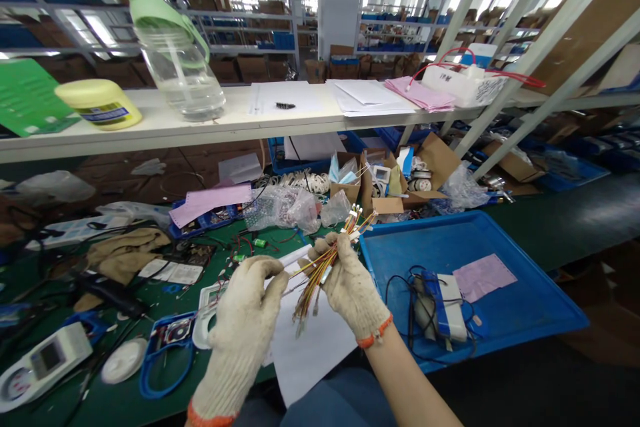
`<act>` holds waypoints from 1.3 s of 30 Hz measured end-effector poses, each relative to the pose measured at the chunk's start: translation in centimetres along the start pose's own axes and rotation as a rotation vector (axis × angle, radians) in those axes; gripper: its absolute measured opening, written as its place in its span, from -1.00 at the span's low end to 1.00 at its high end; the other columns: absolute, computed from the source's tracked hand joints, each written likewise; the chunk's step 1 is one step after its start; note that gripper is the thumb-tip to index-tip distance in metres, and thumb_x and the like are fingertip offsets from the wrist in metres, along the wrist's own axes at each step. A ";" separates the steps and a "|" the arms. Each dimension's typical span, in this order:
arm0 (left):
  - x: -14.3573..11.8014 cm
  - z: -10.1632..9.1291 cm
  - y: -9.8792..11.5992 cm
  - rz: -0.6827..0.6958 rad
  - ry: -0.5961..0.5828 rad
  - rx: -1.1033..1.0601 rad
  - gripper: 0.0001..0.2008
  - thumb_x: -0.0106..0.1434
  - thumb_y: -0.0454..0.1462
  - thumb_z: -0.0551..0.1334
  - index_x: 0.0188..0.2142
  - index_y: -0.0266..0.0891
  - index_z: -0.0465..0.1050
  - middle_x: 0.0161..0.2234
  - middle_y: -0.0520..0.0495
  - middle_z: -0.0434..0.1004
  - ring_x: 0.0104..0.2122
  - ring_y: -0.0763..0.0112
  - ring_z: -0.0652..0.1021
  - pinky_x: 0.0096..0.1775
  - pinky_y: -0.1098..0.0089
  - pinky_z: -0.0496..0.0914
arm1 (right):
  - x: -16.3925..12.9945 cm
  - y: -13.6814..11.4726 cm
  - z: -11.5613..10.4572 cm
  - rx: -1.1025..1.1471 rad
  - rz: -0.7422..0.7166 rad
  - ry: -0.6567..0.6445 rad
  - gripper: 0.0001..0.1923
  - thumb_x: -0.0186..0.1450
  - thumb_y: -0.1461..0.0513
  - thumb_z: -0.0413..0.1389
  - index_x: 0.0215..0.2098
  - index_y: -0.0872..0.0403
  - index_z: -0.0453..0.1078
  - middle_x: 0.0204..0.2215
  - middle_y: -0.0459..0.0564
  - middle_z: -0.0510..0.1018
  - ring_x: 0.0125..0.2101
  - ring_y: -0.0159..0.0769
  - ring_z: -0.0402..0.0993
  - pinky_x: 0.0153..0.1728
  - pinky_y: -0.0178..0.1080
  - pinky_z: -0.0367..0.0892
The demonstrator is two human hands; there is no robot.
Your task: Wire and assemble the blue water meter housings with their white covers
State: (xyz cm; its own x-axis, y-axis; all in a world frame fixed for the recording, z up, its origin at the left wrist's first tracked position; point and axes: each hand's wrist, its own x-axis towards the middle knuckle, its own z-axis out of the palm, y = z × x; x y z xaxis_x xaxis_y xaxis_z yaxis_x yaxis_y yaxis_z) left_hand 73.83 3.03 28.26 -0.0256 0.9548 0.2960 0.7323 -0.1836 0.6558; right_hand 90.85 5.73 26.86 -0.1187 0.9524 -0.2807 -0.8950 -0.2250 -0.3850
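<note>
Fingers of my right hand (355, 287) clasp the wire bundle (313, 280), white connectors poking out above them, loose ends hanging below; fingers of my left hand (242, 320) pinch a few of its thin wires; white paper (315, 363) beneath both; blue tray (430, 240) right of my right fingers; white handheld device (50, 360) well left of my left ones.

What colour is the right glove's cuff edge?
The cuff edge is orange, seen best in the head view.

Off-white knit gloves (240, 327), edged orange at the cuffs (375, 333), are worn on both hands (353, 283); blue clothing (340, 403) is seen at bottom centre of frame.
</note>
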 end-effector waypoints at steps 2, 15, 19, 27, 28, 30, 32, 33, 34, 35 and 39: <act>-0.3 0.0 0.0 0.030 0.038 0.041 -0.83 0.33 -0.19 0.17 -0.16 -0.18 0.46 -0.14 -0.11 0.52 -0.10 0.19 0.51 -0.01 0.15 0.40 | 0.1 0.0 0.2 0.014 0.013 0.012 -0.68 0.22 0.02 0.35 -0.25 0.03 0.43 -0.38 -0.12 0.60 -0.28 -0.26 0.58 -0.10 -0.07 0.50; -1.0 3.4 1.8 0.253 -0.059 0.399 -0.81 0.34 -0.29 0.18 -0.08 -0.26 0.48 -0.18 -0.20 0.58 -0.18 0.11 0.54 -0.10 0.13 0.41 | -1.6 -0.4 0.8 -0.103 0.179 -0.119 -0.70 0.27 0.08 0.29 -0.12 0.06 0.45 -0.08 0.03 0.60 -0.13 -0.23 0.54 -0.23 -0.25 0.45; -0.7 2.8 1.1 0.190 -0.113 0.326 -0.83 0.39 -0.20 0.13 -0.21 -0.21 0.45 -0.26 -0.11 0.57 -0.21 0.19 0.56 -0.12 0.22 0.42 | -2.3 0.1 0.2 -0.236 0.134 -0.151 -0.64 0.20 0.27 0.30 -0.03 0.10 0.44 -0.04 0.06 0.58 -0.16 -0.30 0.51 -0.23 -0.31 0.43; -0.5 0.5 2.8 -0.152 -0.153 0.118 -0.72 0.38 -0.08 0.08 -0.27 -0.13 0.48 -0.33 -0.02 0.59 -0.34 0.28 0.56 -0.32 0.34 0.39 | -2.2 1.1 -0.6 -0.473 -0.042 -0.065 -0.69 0.23 0.21 0.28 -0.06 0.04 0.42 -0.29 -0.05 0.60 -0.41 -0.37 0.51 -0.33 -0.31 0.43; -0.5 0.0 2.9 -0.238 -0.168 0.069 -0.71 0.36 -0.05 0.08 -0.28 -0.12 0.49 -0.36 0.00 0.59 -0.37 0.29 0.55 -0.35 0.34 0.37 | -2.0 1.0 -0.8 -0.514 -0.075 -0.037 -0.73 0.24 0.20 0.27 -0.10 0.06 0.43 -0.34 -0.05 0.59 -0.44 -0.37 0.50 -0.35 -0.31 0.43; -0.6 -1.2 2.8 -0.365 -0.187 -0.008 -0.67 0.32 0.01 0.09 -0.26 -0.10 0.51 -0.37 0.03 0.59 -0.38 0.28 0.54 -0.37 0.35 0.36 | -1.4 0.7 -1.4 -0.567 -0.156 0.032 -0.80 0.27 0.16 0.23 -0.19 0.09 0.44 -0.48 -0.10 0.52 -0.53 -0.41 0.42 -0.44 -0.34 0.39; -1.0 -2.5 2.5 -0.430 -0.174 -0.057 -0.63 0.29 0.06 0.09 -0.22 -0.08 0.52 -0.33 0.04 0.61 -0.31 0.26 0.55 -0.34 0.35 0.38 | -0.6 0.3 -2.1 -0.578 -0.234 0.103 -0.81 0.31 0.12 0.17 -0.25 0.09 0.41 -0.62 -0.21 0.36 -0.63 -0.50 0.26 -0.57 -0.42 0.25; -1.3 -3.1 2.3 -0.452 -0.170 -0.070 -0.61 0.28 0.08 0.09 -0.20 -0.07 0.53 -0.30 0.05 0.62 -0.27 0.25 0.56 -0.31 0.35 0.39 | -0.2 0.0 -2.5 -0.571 -0.260 0.126 -0.81 0.32 0.11 0.15 -0.27 0.09 0.39 -0.66 -0.26 0.28 -0.66 -0.53 0.15 -0.62 -0.45 0.16; -1.7 -3.6 2.0 -0.475 -0.172 -0.071 -0.61 0.27 0.09 0.10 -0.19 -0.06 0.53 -0.27 0.06 0.63 -0.25 0.24 0.56 -0.29 0.35 0.41 | 0.2 -0.3 -2.8 -0.565 -0.283 0.143 -0.80 0.33 0.10 0.14 -0.27 0.08 0.37 -0.67 -0.29 0.21 -0.69 -0.55 0.06 -0.66 -0.46 0.08; -2.2 -4.1 1.6 -0.501 -0.180 -0.064 -0.60 0.27 0.10 0.10 -0.18 -0.05 0.53 -0.26 0.06 0.64 -0.23 0.23 0.57 -0.26 0.35 0.42 | 0.4 -0.6 -3.0 -0.562 -0.300 0.155 -0.81 0.33 0.10 0.14 -0.23 0.07 0.36 -0.67 -0.31 0.20 -0.70 -0.56 0.00 -0.68 -0.46 0.02; -3.9 -5.1 -0.5 -0.619 -0.215 -0.053 -0.58 0.29 0.14 0.08 -0.13 -0.01 0.52 -0.18 0.08 0.65 -0.14 0.23 0.59 -0.12 0.33 0.45 | 0.8 -1.0 -3.0 -0.605 -0.410 0.170 -0.47 0.32 0.16 0.13 0.22 -0.06 0.13 -0.49 -0.25 0.42 -0.70 -0.56 0.10 -0.70 -0.46 0.08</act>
State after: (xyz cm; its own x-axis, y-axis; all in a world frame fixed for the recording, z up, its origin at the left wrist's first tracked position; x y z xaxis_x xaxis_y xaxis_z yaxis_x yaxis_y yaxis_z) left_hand 70.12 -1.83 30.36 -0.2908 0.9122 -0.2887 0.5915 0.4086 0.6951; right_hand 92.94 6.10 24.37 0.2860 0.9502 -0.1237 -0.4546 0.0209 -0.8904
